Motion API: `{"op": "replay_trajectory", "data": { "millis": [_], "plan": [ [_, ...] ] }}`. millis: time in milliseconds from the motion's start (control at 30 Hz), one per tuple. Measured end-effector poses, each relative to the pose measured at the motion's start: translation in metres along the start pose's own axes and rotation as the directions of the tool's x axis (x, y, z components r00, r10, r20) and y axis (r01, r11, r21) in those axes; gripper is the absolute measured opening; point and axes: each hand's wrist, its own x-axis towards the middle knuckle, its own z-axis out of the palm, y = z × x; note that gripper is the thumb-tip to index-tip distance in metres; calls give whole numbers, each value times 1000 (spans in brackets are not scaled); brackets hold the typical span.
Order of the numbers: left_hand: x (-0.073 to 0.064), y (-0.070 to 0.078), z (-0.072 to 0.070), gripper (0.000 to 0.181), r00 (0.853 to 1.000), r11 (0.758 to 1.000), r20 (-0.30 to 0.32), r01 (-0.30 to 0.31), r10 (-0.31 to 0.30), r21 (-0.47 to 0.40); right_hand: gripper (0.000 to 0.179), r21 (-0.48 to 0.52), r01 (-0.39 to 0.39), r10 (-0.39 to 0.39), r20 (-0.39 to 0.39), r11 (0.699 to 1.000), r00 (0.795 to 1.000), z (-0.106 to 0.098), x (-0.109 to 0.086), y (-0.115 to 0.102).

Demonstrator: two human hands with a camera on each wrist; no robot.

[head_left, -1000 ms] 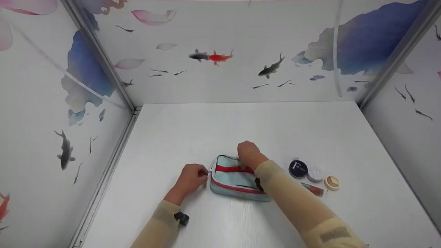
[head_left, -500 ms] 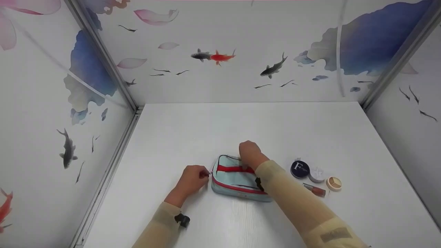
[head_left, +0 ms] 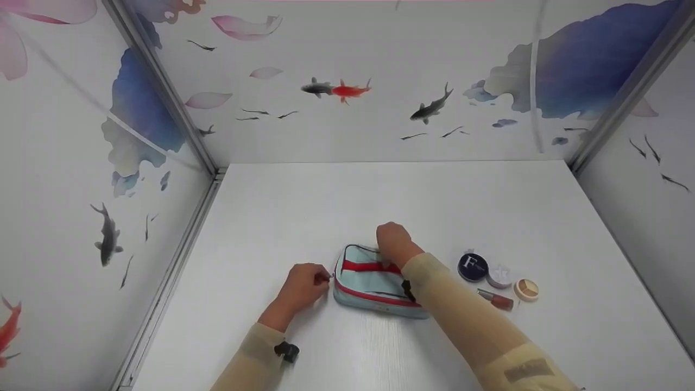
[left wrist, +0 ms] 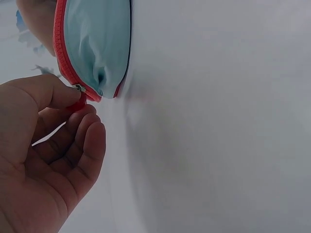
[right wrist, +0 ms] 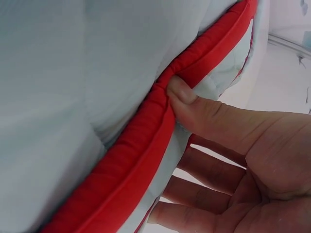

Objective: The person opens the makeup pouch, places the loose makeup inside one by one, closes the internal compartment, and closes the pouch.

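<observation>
Pale blue fabric with red trim makes up the pouch (head_left: 365,281), which lies between the two hands, just to the right of the left hand (head_left: 303,286) and under the right hand (head_left: 394,243); the left hand pinches the red zipper pull (left wrist: 77,104) between thumb and forefinger, its other fingers loosely bent below that pinch; a metal slider (left wrist: 78,88) sits right at the left thumb's tip, and the red zipper (left wrist: 60,46) runs along the pouch's edge away from it; the right hand grips the pouch at its far side, thumb pressed on the red strap (right wrist: 141,141), the other fingers reaching down behind the edge.

Well to the right of the right hand, past its beige sleeve (head_left: 461,315), a dark round case (head_left: 473,267) marked F touches or nearly touches a white round case (head_left: 499,276); nearer that sleeve lies a reddish-brown stick (head_left: 497,300); farthest from the hand is a round three-part palette (head_left: 526,290); all rest on the white table (head_left: 282,217).
</observation>
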Motion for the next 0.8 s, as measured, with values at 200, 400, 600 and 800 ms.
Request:
{"op": "replay_trajectory", "data": {
  "millis": [200,400,600,800],
  "plan": [
    [-4,1,1,12,1000,1000,-2,0,0,6,29,23,0,0,-13,1000,1000,-1,-4,-1],
    [-7,1,2,12,999,1000,-25,-26,26,5,30,6,-4,4,-3,1000,1000,-1,-3,0],
    [-12,1,5,11,1000,999,-22,21,-21,-25,33,-11,14,-14,-7,1000,1000,-2,-4,-1],
    [-15,3,7,10,999,998,-13,50,-50,-44,31,-5,12,-12,-22,1000,1000,-1,-4,-1]
  ]
}}
